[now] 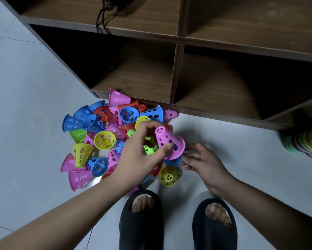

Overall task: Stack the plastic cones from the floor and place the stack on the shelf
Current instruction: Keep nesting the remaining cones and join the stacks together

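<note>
Several perforated plastic cones in pink, blue, yellow, green and red lie in a loose pile (101, 138) on the grey floor in front of a brown wooden shelf (177, 73). My left hand (142, 156) grips a pink cone (167, 141) with thumb and fingers, holding it over a blue cone (172, 161). My right hand (204, 161) holds the blue cone's rim from the right. A yellow cone (168, 176) lies just below them.
My two feet in black slides (141, 222) stand near the bottom edge. A stack of coloured flat discs (303, 141) sits at the right by the shelf. A black cord (102, 20) hangs from an upper compartment. Bare floor lies to the left and right.
</note>
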